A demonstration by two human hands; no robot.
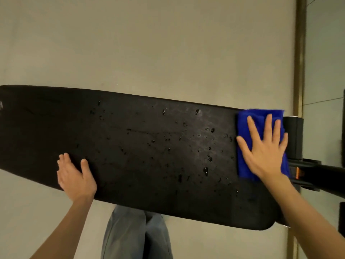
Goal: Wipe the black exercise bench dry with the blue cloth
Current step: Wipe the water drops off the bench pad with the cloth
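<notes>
The black exercise bench (130, 146) stretches across the view from left to right, its padded top dotted with water drops, mostly in the middle and right half. A folded blue cloth (248, 120) lies flat on the bench's right end. My right hand (265, 148) presses down on the cloth with fingers spread. My left hand (74, 176) rests on the near edge of the bench at the left, thumb on top, fingers flat on the pad.
A black roller pad (294, 139) and the black frame bar with an orange mark (317, 174) stick out past the bench's right end. The floor is pale tile with a brass strip (299, 53) at the right. My legs (134, 234) stand below the bench.
</notes>
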